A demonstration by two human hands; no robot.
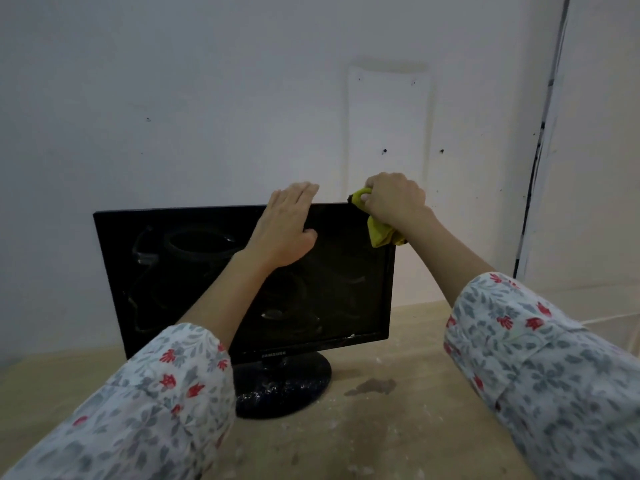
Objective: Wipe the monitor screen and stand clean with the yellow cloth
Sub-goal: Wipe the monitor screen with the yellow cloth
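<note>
A black monitor (173, 271) stands on a round black stand (294, 386) speckled with white dust, on a wooden table. Its dark screen is off and shows smudges and reflections. My left hand (284, 230) lies flat over the monitor's top edge, fingers hooked behind it, thumb on the screen. My right hand (394, 199) grips a bunched yellow cloth (379, 233) at the monitor's top right corner, and the cloth hangs down over the right bezel.
The wooden table (398, 427) carries white dust and a dark stain (374, 386) right of the stand. A white wall stands close behind the monitor. A dark cable (540, 140) runs down the wall at the right.
</note>
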